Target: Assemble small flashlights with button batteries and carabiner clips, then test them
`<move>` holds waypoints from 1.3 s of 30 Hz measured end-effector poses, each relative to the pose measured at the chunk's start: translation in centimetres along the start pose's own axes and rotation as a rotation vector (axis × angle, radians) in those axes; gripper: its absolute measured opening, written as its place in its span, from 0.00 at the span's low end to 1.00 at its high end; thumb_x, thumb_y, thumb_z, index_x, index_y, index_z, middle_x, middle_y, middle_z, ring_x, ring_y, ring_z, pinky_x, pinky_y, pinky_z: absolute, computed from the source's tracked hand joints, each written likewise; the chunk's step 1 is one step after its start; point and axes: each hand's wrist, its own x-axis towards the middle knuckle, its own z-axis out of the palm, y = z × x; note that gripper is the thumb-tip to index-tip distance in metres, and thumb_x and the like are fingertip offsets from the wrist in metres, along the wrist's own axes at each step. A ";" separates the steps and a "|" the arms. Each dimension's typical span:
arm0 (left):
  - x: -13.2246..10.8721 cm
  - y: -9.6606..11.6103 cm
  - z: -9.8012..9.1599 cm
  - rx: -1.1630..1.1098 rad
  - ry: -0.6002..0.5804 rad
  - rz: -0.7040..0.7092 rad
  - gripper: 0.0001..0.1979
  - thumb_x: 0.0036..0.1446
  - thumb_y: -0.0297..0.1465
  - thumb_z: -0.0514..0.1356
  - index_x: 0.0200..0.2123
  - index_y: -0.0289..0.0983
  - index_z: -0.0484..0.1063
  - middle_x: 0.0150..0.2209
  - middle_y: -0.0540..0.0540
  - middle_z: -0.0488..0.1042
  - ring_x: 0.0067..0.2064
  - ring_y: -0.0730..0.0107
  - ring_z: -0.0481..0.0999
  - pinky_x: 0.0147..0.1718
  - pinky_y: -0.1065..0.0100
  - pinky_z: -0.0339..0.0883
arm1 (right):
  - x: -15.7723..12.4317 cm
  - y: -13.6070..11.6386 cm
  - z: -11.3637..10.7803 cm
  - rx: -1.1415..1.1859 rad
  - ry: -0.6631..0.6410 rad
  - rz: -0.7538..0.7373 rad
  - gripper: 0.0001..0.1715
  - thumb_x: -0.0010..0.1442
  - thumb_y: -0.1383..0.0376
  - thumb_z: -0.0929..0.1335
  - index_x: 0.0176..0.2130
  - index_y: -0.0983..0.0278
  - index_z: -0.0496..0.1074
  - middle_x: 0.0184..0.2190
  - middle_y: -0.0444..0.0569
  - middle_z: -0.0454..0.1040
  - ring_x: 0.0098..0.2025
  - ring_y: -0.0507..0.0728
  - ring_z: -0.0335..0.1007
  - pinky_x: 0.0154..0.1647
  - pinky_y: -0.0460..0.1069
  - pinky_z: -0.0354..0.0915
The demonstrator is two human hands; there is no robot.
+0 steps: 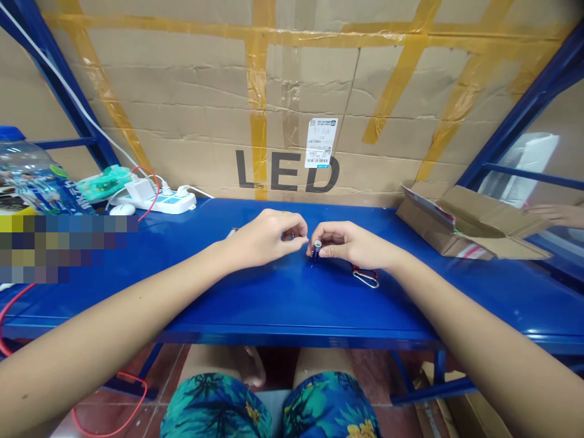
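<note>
My right hand (340,240) pinches a small dark-blue metal tube (316,250) between thumb and fingers. The tube stands upright at the blue table's surface, its silvery round end facing up. Just to its left, my left hand (274,238) has thumb and forefinger pressed together, with a tiny pale bit at the tips that is too small to name. A silver carabiner (366,279) lies on the table below my right wrist, with a red carabiner (371,272) partly hidden behind it. Behind my left wrist, a small silvery object (233,232) peeks out, mostly covered.
On the right sits an open cardboard box (438,228); beyond it another person's hand (556,214) shows. A white power strip (168,202) with plugs and a large bottle (36,173) stand on the left. A tall taped carton (191,121) backs the blue table (255,304).
</note>
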 end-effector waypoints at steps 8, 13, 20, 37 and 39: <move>-0.1 1.3 0.7 0.033 -0.008 0.191 0.05 0.63 0.26 0.59 0.40 0.34 0.75 0.35 0.46 0.77 0.35 0.72 0.75 0.37 0.71 0.68 | -0.1 -0.2 0.3 -0.080 0.029 -0.046 0.07 0.55 0.66 0.72 0.34 0.64 0.69 0.31 0.45 0.73 0.36 0.54 0.70 0.41 0.52 0.66; -0.1 1.2 0.7 0.047 -0.013 0.217 0.07 0.66 0.27 0.56 0.40 0.34 0.75 0.36 0.43 0.77 0.38 0.70 0.77 0.40 0.69 0.70 | 0.0 -0.2 0.3 -0.162 0.050 -0.061 0.05 0.55 0.67 0.71 0.34 0.64 0.70 0.31 0.45 0.73 0.36 0.55 0.69 0.41 0.51 0.66; -0.2 0.6 1.1 0.132 -0.005 0.322 0.12 0.69 0.28 0.52 0.40 0.35 0.76 0.39 0.41 0.78 0.40 0.68 0.77 0.39 0.68 0.71 | 0.1 0.1 0.2 -0.107 0.063 -0.076 0.05 0.55 0.68 0.71 0.35 0.64 0.70 0.33 0.45 0.74 0.36 0.54 0.70 0.42 0.52 0.67; -0.5 -3.2 1.1 0.250 -0.361 -0.052 0.13 0.63 0.25 0.53 0.36 0.36 0.79 0.34 0.42 0.75 0.37 0.62 0.74 0.37 0.64 0.64 | 0.1 0.0 0.4 -0.050 0.035 -0.028 0.07 0.57 0.66 0.72 0.36 0.64 0.70 0.39 0.51 0.78 0.42 0.57 0.75 0.49 0.56 0.68; -0.3 -3.2 1.2 0.244 -0.366 -0.055 0.13 0.62 0.24 0.53 0.36 0.36 0.79 0.34 0.42 0.75 0.37 0.62 0.74 0.36 0.65 0.63 | 0.1 0.0 0.4 -0.048 0.027 -0.033 0.06 0.57 0.66 0.71 0.36 0.64 0.70 0.39 0.51 0.78 0.42 0.57 0.75 0.49 0.56 0.68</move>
